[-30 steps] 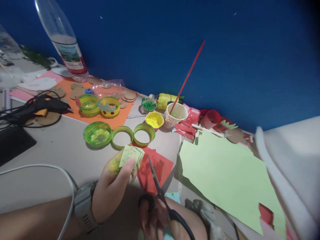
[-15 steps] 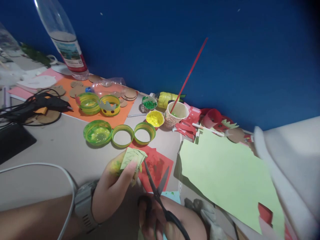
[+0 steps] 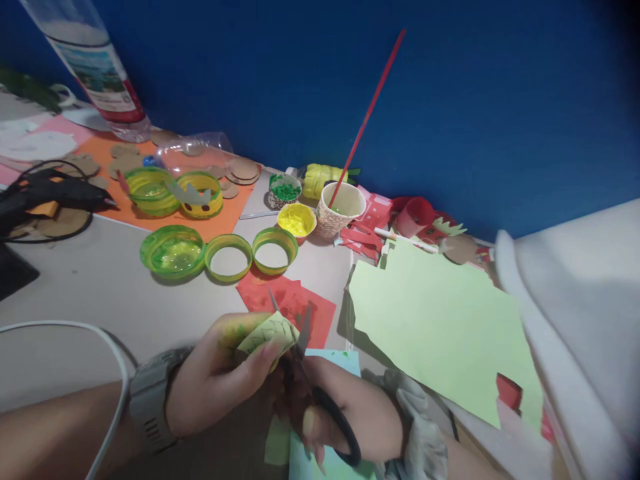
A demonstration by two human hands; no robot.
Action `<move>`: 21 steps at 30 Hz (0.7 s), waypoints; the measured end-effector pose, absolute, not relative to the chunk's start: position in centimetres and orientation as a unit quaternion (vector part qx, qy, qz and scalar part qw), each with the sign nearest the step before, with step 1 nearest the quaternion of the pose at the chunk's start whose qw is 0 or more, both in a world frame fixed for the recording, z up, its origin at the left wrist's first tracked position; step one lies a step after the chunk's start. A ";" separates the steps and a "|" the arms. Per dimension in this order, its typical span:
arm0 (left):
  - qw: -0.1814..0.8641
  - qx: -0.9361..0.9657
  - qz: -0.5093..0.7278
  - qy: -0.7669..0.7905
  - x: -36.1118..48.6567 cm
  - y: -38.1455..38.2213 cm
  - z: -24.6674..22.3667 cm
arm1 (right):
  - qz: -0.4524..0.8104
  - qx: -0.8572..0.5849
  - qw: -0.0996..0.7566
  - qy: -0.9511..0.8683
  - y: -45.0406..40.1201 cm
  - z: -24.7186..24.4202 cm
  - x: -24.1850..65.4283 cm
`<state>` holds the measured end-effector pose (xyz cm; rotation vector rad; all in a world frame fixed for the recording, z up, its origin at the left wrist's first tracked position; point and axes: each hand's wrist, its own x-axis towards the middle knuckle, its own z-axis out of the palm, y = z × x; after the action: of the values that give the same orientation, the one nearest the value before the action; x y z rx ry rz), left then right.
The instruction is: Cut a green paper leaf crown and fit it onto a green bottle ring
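Note:
Between the thumb and fingers of my left hand (image 3: 227, 373) is a small piece of light green paper (image 3: 270, 333) with dark drawn lines. My right hand (image 3: 320, 407) is wrapped round the handles of black scissors (image 3: 336, 427). The scissor blades are apart, with the right edge of the green piece between them. Below them on the table lies red paper (image 3: 320, 313) with paint smears. Some fingers of my right hand are in shadow beneath the scissors.
Green-yellow rings (image 3: 229, 259) stand behind my hands, near a yellow paint cup (image 3: 297, 220) and a paper cup (image 3: 340, 212) holding a red stick. A large green sheet (image 3: 445, 320) lies right. At left are a glue gun (image 3: 55, 193), a bottle (image 3: 100, 80) and a white cable (image 3: 113, 340).
My right hand has moved up with the scissors, bringing the blades around the green piece's edge. My left hand has turned the piece slightly. The camera view has shifted.

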<state>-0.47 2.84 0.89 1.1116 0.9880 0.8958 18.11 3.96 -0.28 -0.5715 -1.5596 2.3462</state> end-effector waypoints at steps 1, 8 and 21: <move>0.661 0.484 0.386 0.424 -0.5 2.9 0.9 | 0.809 -0.212 0.142 -0.529 3.9 -0.3 18.2; 0.726 0.337 0.436 0.411 1.1 2.5 1.7 | 0.815 -0.214 0.139 -0.520 3.6 -0.1 18.4; 0.712 0.446 0.380 0.388 -0.2 2.9 0.9 | 0.804 -0.241 0.101 -0.535 3.8 0.0 18.6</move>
<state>-0.22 2.89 0.95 0.9897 0.8594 0.8418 18.64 3.77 -0.04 -0.7114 -1.5797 2.3748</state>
